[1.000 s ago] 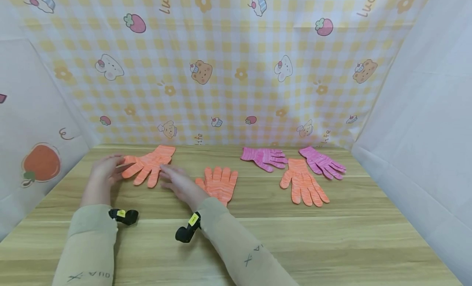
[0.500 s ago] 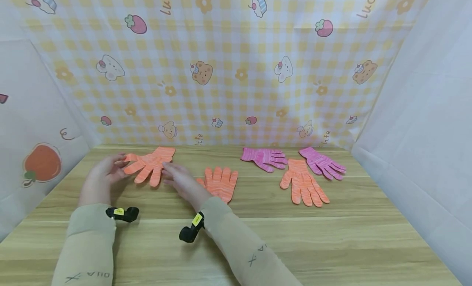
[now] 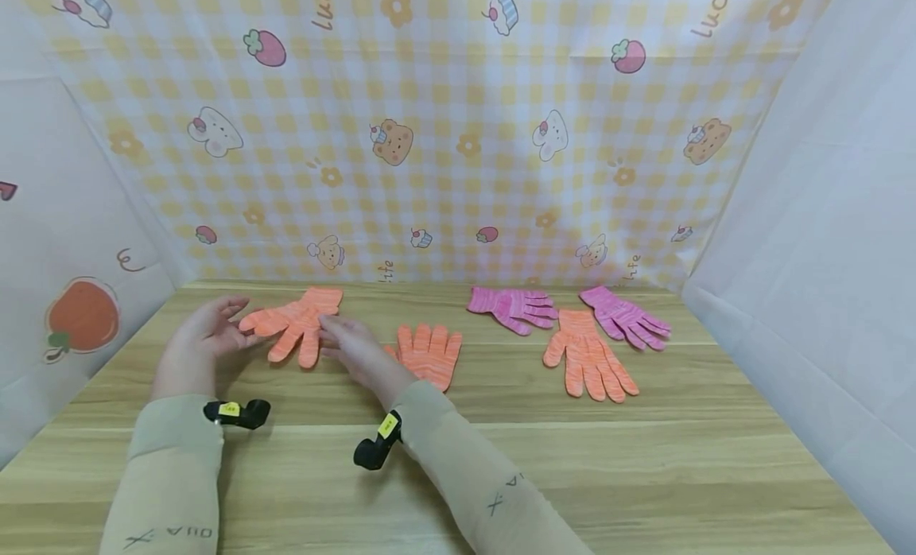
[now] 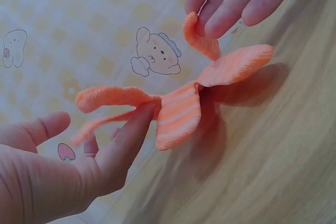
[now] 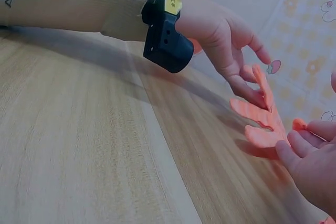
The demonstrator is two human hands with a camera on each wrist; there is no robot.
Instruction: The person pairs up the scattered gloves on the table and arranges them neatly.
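My left hand (image 3: 215,332) is at the left end of an orange knitted glove (image 3: 296,320), its thumb against the glove fingers. In the left wrist view the left thumb (image 4: 134,140) lies over one glove finger (image 4: 113,98), while the index finger stands apart. My right hand (image 3: 358,356) pinches the glove's right side; in the right wrist view its thumb (image 5: 289,156) is at the fabric. The glove fingers spread and droop above the wood, casting shadows. A second orange glove (image 3: 429,356) lies close to the right hand, its lower part hidden by that wrist.
Farther right on the wooden table (image 3: 644,475) lie a third orange glove (image 3: 587,356) and two pink gloves (image 3: 511,308), one partly beside the orange. A checkered cloth (image 3: 458,181) rises behind the table, and white cloth (image 3: 809,261) hangs at the sides.
The held orange glove has shifted slightly right and toward me, its fingers turned a little. Both hands stay at it; the right has moved slightly right. The other gloves have not moved.
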